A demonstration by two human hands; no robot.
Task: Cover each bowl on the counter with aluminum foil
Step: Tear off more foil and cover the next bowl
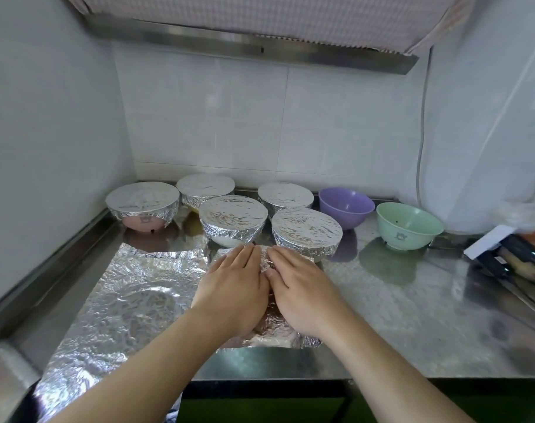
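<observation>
We are pressing both flat hands, left hand [234, 293] and right hand [302, 296], fingers straight, on a foil-draped bowl [269, 331] near the counter [412, 325] front. Far behind are sitting five foil-covered bowls [233, 219]; right, uncovered: purple bowl [345, 206], green bowl [408, 225].

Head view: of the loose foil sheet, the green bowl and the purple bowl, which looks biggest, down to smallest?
1. Loose foil sheet, largest by far.
2. Green bowl and purple bowl look alike; the green one seems slightly nearer, so I won't rank them.
</observation>
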